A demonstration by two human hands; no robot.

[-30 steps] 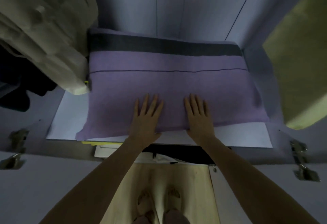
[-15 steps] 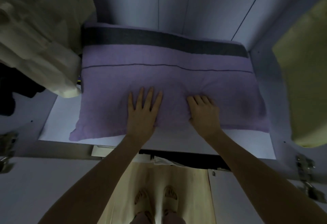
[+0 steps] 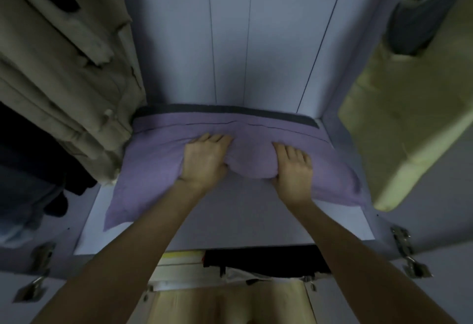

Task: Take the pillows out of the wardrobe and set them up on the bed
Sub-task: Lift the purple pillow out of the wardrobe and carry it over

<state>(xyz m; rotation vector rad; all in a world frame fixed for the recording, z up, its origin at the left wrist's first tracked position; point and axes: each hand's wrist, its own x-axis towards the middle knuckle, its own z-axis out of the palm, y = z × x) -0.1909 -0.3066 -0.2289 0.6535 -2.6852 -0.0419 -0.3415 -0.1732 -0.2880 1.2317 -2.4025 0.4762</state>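
Observation:
A purple pillow (image 3: 153,170) with a dark band along its far edge lies flat on a white wardrobe shelf (image 3: 230,226). My left hand (image 3: 204,162) grips the pillow's middle, fingers dug into the fabric. My right hand (image 3: 294,167) grips it just to the right. The cloth bunches up into a bulge between both hands. The pillow's near edge is lifted where my hands hold it.
Beige hanging clothes (image 3: 64,88) crowd the left side and touch the pillow's left end. A pale yellow-green cushion-like item (image 3: 409,123) hangs at the right. Door hinges (image 3: 407,254) flank the opening. Dark and yellow items (image 3: 256,259) sit below the shelf.
My hands went from lying flat on the pillow to gripping it, bunching its middle. The view has tilted upward, showing more of the wardrobe's back wall.

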